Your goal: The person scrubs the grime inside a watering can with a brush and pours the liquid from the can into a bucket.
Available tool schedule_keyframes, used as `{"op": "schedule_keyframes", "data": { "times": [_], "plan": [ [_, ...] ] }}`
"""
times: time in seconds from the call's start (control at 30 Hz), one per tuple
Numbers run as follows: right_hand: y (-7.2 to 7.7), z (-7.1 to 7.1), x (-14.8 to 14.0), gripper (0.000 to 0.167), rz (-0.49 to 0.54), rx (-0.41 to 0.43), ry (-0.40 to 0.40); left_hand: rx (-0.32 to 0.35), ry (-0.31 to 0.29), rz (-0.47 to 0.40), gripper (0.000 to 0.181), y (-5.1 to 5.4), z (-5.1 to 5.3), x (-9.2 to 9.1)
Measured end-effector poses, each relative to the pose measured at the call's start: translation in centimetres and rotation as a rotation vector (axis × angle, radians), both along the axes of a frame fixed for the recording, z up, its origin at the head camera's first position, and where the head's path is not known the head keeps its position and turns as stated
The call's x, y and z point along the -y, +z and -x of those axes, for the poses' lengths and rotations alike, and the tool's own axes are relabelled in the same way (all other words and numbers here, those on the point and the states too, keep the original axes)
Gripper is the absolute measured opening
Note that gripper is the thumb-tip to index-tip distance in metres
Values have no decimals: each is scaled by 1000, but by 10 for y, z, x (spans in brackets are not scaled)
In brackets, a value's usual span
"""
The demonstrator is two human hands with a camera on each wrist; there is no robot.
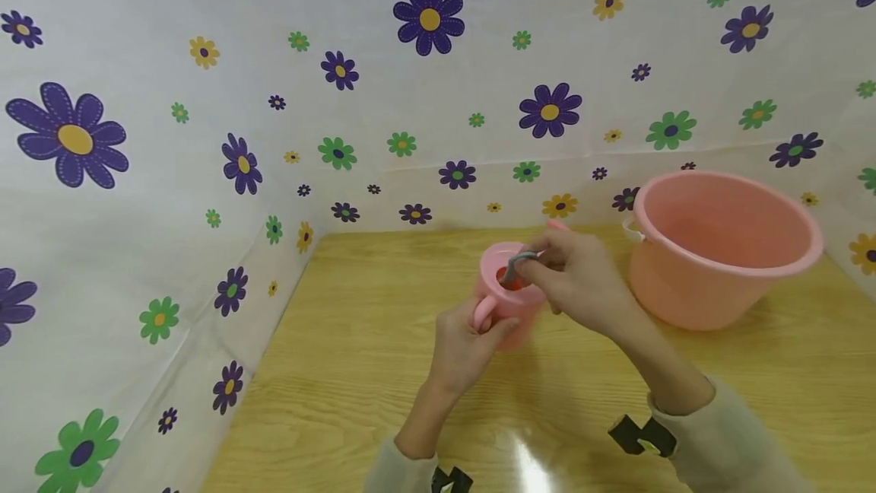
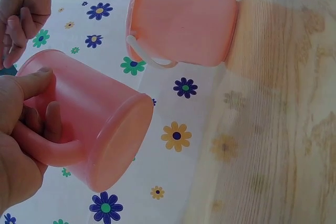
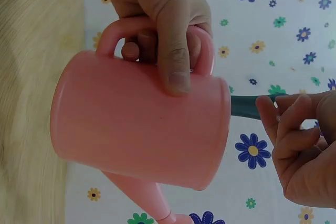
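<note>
Pink watering can — left hand round handle, right hand pinching protruding teal object

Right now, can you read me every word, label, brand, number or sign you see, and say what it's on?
No readable text. The pink watering can, pink tub and greenish handle show no lettering; the wall covering carries only printed flowers.
The pale patch on the black wrist device is too small to read.

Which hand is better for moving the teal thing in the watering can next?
Probably the right hand: it pinches the teal thing, while the left hand is busy holding the watering can by its handle.
</note>
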State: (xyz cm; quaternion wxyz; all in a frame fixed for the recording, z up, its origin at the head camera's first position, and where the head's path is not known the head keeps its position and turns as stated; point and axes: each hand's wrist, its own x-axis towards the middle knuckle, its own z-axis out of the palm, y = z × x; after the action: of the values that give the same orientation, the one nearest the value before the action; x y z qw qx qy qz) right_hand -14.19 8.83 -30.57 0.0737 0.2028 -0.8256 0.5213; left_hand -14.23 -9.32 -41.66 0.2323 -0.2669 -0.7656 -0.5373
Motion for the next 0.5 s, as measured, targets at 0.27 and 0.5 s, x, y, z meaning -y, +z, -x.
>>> {"op": "schedule_keyframes", "data": {
  "times": [0.27,0.5],
  "plan": [
    [-5,-9,-1,13,-32,-76,-132,-7,13,6,26,1,0,1],
    [-29,-25,-2,29,153,38,-93,-44,-33,92,22,-4,0,5]
  ]
}}
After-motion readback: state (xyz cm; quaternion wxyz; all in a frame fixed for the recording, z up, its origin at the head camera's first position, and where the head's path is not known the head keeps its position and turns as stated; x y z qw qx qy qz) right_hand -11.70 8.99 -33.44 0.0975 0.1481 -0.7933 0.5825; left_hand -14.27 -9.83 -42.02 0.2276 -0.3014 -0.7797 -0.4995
